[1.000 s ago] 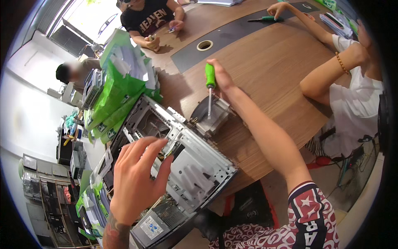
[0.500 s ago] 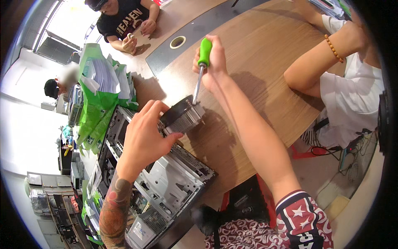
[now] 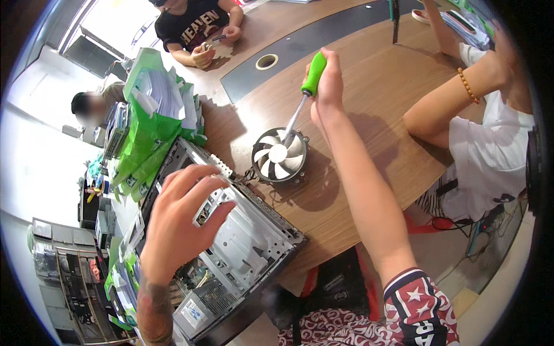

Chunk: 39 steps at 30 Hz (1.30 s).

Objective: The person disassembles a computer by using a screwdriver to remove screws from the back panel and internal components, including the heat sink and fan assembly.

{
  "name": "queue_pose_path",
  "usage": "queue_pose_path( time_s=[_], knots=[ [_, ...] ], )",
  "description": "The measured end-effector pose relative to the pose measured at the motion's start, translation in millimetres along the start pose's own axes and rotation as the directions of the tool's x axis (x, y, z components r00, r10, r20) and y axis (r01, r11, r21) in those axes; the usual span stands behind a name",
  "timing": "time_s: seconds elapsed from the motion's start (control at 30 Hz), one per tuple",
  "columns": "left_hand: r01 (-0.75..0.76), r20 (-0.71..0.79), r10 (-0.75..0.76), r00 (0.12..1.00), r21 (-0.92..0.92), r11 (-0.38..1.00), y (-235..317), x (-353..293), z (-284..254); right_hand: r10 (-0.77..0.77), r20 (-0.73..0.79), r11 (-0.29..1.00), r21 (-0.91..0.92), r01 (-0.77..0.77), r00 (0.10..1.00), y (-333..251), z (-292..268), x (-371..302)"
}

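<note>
A round cooler fan (image 3: 278, 154) with pale blades and a black frame lies face up on the wooden table. My right hand (image 3: 331, 86) is closed around the green handle of a screwdriver (image 3: 314, 72), above and right of the fan. The screwdriver's shaft slants down across the fan's far side; I cannot tell if its tip touches. My left hand (image 3: 182, 219) hovers over the opened computer case (image 3: 248, 242), its fingers apart and nothing in them. A cable end shows between the case and the fan. Parts of the case interior are hidden under my left hand.
A green bag (image 3: 158, 127) stuffed with papers stands beyond the case. A tape roll (image 3: 266, 62) lies on the table's dark strip. Across the table, a person's hands (image 3: 203, 56) hold small items. Another person's bent arm (image 3: 444, 95) rests at the right edge.
My left hand has let go of the cooler and drawn back over the case. The cooler, earlier tilted in that hand, now lies flat on the table. The screwdriver has moved slightly right.
</note>
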State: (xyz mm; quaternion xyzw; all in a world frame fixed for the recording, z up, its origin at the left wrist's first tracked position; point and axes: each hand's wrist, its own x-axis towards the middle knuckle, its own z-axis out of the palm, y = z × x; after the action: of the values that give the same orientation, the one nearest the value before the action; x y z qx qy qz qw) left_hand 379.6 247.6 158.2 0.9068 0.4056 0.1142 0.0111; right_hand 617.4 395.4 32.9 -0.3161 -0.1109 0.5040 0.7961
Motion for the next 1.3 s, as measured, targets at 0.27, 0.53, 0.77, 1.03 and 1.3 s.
queue_pose_path(
  time_s=[0.27, 0.53, 0.77, 1.03, 1.3],
  knots=[
    [0.403, -0.102, -0.394, 0.913, 0.092, 0.91, -35.3, -133.1, -31.4, -0.329, 0.132, 0.921, -0.173, 0.349, 0.935, -10.6, 16.1, -20.3],
    [0.396, -0.193, -0.381, 0.904, 0.045, 0.917, -49.4, -171.3, 12.6, -0.497, 0.345, 0.758, -0.274, 0.592, 0.796, -17.4, 22.7, -37.1],
    [0.375, -0.305, -0.385, 0.871, -0.096, 0.922, -49.4, -183.1, 13.5, -0.033, 0.469, 0.879, -0.407, 0.25, 0.882, -24.6, 28.3, -43.2],
    [0.297, -0.284, -0.328, 0.901, -0.147, 0.943, -49.2, -176.0, 21.2, 0.022, 0.479, 0.91, -0.373, 0.181, 0.878, -23.1, 12.4, -30.6],
    [0.291, -0.341, -0.322, 0.883, -0.141, 0.946, -51.8, -186.4, 16.4, 0.078, 0.34, 0.699, -0.689, 0.192, 0.937, -17.7, -0.2, -9.0]
  ],
)
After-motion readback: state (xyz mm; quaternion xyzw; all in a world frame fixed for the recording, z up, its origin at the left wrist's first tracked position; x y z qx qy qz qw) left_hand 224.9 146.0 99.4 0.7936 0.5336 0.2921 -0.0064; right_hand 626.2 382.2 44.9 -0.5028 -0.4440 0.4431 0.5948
